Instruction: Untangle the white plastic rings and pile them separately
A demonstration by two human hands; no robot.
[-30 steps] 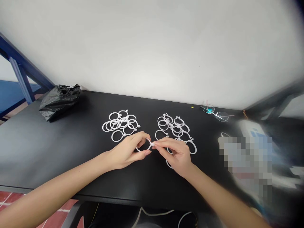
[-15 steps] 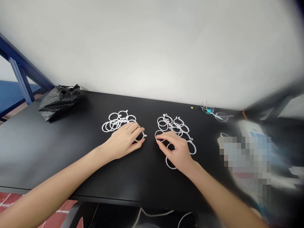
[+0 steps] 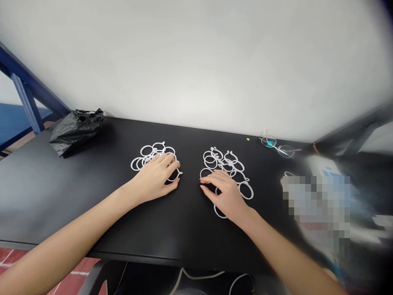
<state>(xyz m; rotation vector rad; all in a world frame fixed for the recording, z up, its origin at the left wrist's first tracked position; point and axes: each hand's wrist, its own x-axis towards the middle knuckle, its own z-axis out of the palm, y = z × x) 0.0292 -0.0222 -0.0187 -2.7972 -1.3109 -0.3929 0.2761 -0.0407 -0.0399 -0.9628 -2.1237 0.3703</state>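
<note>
— White plastic snap rings [image 3: 150, 157] in two loose piles on a black tabletop [image 3: 92, 213]. Where are the hands at, exactly?

— Nearest first: the left hand [image 3: 155, 174] is draped over the front of the left pile, fingers [image 3: 168, 162] curved down onto the rings, with one ring [image 3: 175, 179] poking out at about its 3 o'clock. Can't really tell if it's pinching anything or just resting there.

— And the right?

— Right hand [image 3: 225, 194] is spread wide and flat, nothing held as far as I can see. It sits at the near edge of the second pile [image 3: 225, 164], with a stray ring [image 3: 219, 212] at its 6 o'clock and another ring [image 3: 246, 190] at 3.

— Which hand's closer to what?

— Each one's on its own side, left on the left pile, right on the second. Rings are round, so no long axis, though the second pile runs roughly 11 to 5. Farther out: black plastic bag [image 3: 76, 131] at 10, glasses [image 3: 278, 146] at 2.
</note>
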